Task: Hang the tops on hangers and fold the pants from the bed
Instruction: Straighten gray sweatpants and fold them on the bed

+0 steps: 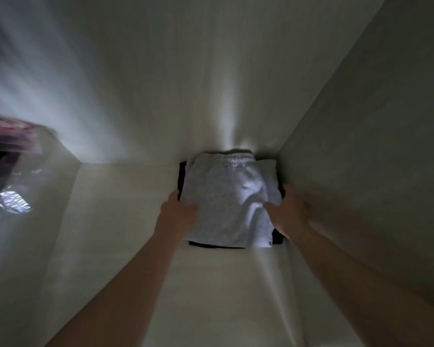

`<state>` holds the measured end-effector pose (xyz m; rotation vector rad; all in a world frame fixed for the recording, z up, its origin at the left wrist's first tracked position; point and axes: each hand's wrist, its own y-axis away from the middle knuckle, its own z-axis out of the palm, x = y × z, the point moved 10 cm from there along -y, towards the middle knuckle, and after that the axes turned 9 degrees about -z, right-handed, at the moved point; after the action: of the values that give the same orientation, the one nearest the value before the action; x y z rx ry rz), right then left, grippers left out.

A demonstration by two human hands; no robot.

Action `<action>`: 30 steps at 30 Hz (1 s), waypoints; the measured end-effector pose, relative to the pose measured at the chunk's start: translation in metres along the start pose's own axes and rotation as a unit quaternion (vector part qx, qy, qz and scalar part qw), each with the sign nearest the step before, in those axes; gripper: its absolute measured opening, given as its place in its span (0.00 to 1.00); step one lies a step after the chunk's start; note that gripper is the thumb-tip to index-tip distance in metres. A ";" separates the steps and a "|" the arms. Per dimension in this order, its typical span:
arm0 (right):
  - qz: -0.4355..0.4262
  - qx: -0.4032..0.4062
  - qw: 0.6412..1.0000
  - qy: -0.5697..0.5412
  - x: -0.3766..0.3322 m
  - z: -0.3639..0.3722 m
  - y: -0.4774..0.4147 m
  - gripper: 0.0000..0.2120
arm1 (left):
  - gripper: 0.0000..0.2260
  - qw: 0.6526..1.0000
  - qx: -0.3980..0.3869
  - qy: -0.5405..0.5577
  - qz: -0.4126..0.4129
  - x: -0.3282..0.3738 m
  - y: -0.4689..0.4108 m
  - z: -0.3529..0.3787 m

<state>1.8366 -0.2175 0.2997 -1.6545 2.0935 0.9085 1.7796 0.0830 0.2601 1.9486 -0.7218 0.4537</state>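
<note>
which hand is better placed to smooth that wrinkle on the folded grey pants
Right, probably: the right hand grips the grey pants with its thumb beside the wrinkle; the left hand holds the opposite edge.

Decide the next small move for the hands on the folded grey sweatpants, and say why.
Probably let go and draw both hands back. The folded light grey sweatpants already lie flat on a dark folded garment on the pale shelf, near its back right corner, with the left hand and right hand at their side edges.
</note>
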 end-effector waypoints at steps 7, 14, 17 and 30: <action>-0.186 -0.091 0.951 0.231 0.017 0.100 0.016 0.32 | 0.30 0.935 0.098 -0.305 0.154 -0.014 -0.017 0.074; -0.173 -0.023 0.944 0.280 0.055 0.130 -0.015 0.34 | 0.30 0.917 0.178 -0.297 0.199 -0.021 -0.044 0.108; -0.177 -0.035 0.945 0.274 0.054 0.131 -0.027 0.36 | 0.30 0.923 0.160 -0.302 0.178 -0.019 -0.053 0.111; -0.116 -0.148 0.944 0.270 0.061 0.112 0.053 0.34 | 0.32 0.905 0.081 -0.387 0.154 -0.064 0.026 0.108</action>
<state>1.7540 -0.1831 0.1941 -2.4831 2.0787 0.7840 1.7151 -0.0032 0.1904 2.1729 -1.5540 -0.1168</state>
